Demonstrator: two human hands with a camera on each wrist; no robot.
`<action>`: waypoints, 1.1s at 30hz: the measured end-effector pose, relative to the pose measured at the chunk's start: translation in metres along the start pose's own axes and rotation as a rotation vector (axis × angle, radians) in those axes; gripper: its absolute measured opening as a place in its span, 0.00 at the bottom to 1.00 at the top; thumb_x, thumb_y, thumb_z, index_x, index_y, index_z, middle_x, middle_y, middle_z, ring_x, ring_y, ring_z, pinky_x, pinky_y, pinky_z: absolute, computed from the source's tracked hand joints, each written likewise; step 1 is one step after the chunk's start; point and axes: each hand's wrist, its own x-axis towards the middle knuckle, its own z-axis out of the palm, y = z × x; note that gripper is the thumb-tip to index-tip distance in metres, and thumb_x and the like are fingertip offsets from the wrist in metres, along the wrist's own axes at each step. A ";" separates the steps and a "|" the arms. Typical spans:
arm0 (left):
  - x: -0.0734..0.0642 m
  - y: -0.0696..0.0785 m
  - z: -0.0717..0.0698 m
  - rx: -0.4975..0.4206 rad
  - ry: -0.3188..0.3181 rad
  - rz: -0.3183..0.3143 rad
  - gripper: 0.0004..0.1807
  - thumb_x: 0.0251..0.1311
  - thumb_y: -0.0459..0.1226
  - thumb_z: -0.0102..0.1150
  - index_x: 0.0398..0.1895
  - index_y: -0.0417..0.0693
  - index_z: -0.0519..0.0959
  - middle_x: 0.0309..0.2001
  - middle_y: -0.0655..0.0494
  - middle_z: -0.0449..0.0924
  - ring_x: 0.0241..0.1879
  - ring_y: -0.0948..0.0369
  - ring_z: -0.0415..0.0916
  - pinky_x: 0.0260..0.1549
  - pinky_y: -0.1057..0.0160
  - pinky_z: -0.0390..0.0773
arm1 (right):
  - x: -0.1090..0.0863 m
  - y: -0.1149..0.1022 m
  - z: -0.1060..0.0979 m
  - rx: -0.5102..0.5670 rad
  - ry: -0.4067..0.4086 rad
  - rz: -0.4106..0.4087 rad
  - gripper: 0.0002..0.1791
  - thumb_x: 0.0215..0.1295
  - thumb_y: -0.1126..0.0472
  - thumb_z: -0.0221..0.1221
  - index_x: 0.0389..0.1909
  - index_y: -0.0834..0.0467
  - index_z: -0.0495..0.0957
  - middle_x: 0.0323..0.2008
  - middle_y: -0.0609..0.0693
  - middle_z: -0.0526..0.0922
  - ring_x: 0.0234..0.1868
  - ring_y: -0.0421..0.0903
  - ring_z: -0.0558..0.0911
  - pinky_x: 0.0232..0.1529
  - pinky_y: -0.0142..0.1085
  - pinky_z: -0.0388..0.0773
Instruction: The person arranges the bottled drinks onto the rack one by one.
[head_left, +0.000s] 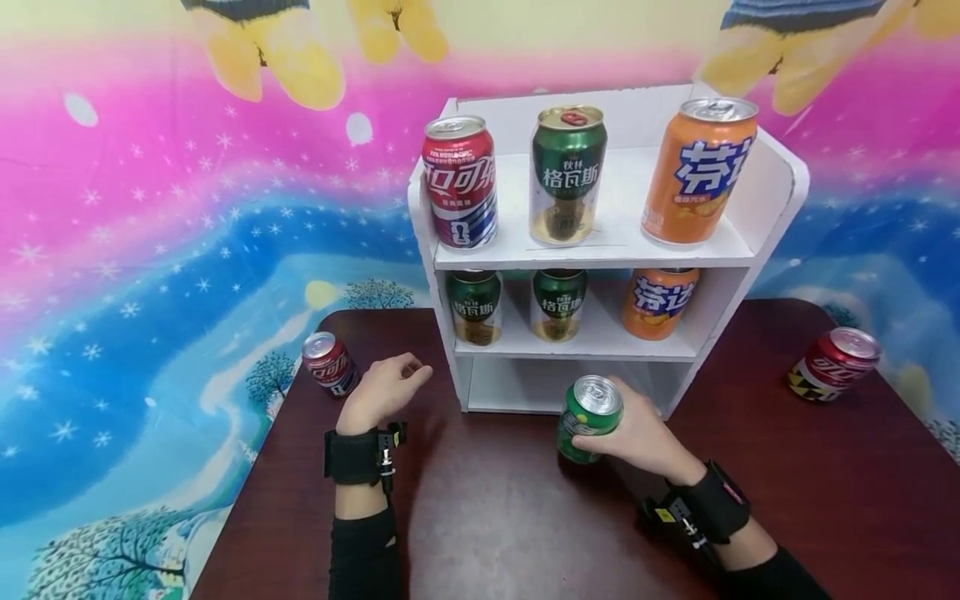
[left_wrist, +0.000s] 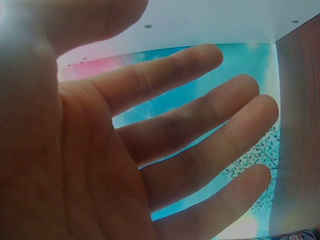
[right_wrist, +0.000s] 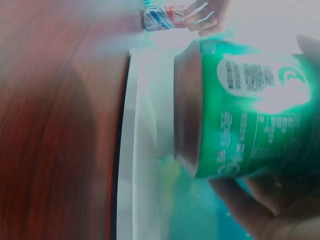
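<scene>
My right hand (head_left: 637,433) grips a green soda can (head_left: 590,419) in front of the white shelf's bottom tier. In the right wrist view the can (right_wrist: 250,115) lies sideways across the picture, its bottom rim apart from the table. My left hand (head_left: 384,389) is over the table left of the shelf, holding nothing. Its fingers (left_wrist: 175,120) are spread and slightly bent in the left wrist view. Close beside that hand stands a red cola can (head_left: 330,364), upright on the table.
The white shelf (head_left: 577,357) has a red can (head_left: 460,183), green-gold can (head_left: 567,175) and orange can (head_left: 699,171) on top. Its middle tier bears two green-gold cans (head_left: 476,308) and an orange can (head_left: 660,302). Another red can (head_left: 834,364) stands at the table's right edge.
</scene>
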 end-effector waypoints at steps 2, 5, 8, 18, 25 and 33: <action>0.000 -0.001 -0.001 0.004 0.004 -0.004 0.20 0.68 0.50 0.49 0.50 0.45 0.78 0.44 0.50 0.79 0.38 0.56 0.74 0.39 0.53 0.74 | 0.002 -0.001 0.004 -0.038 0.024 0.010 0.38 0.41 0.48 0.76 0.52 0.55 0.69 0.41 0.47 0.79 0.41 0.43 0.80 0.39 0.38 0.78; -0.001 -0.001 -0.002 0.006 0.010 -0.013 0.20 0.68 0.50 0.49 0.50 0.45 0.78 0.44 0.49 0.79 0.39 0.55 0.75 0.40 0.52 0.74 | 0.006 -0.002 0.009 -0.114 0.073 0.026 0.39 0.39 0.43 0.75 0.50 0.56 0.69 0.39 0.47 0.80 0.39 0.42 0.80 0.36 0.38 0.78; 0.000 -0.002 -0.003 0.003 0.010 -0.018 0.20 0.68 0.49 0.49 0.51 0.45 0.77 0.45 0.49 0.79 0.39 0.55 0.75 0.40 0.52 0.75 | 0.010 -0.002 0.014 -0.165 0.114 0.059 0.41 0.39 0.40 0.74 0.50 0.58 0.69 0.39 0.48 0.80 0.38 0.42 0.80 0.35 0.38 0.78; 0.002 -0.002 0.000 0.000 0.008 -0.022 0.20 0.67 0.50 0.50 0.50 0.45 0.78 0.44 0.49 0.79 0.38 0.56 0.75 0.40 0.52 0.75 | 0.029 0.004 0.035 -0.199 0.225 0.190 0.43 0.40 0.42 0.74 0.52 0.61 0.66 0.40 0.53 0.77 0.38 0.46 0.79 0.34 0.40 0.77; 0.000 -0.006 0.001 -0.006 0.003 -0.038 0.21 0.67 0.51 0.49 0.51 0.46 0.78 0.45 0.50 0.79 0.40 0.56 0.75 0.40 0.52 0.75 | 0.041 0.006 0.045 -0.191 0.245 0.179 0.48 0.41 0.41 0.73 0.58 0.62 0.63 0.44 0.55 0.77 0.43 0.49 0.79 0.40 0.44 0.77; 0.001 -0.006 0.001 -0.003 0.008 -0.027 0.21 0.67 0.51 0.49 0.50 0.46 0.78 0.44 0.50 0.80 0.38 0.56 0.75 0.39 0.53 0.74 | 0.055 0.005 0.056 -0.214 0.281 0.194 0.45 0.43 0.41 0.72 0.56 0.63 0.65 0.44 0.55 0.77 0.41 0.50 0.80 0.40 0.45 0.77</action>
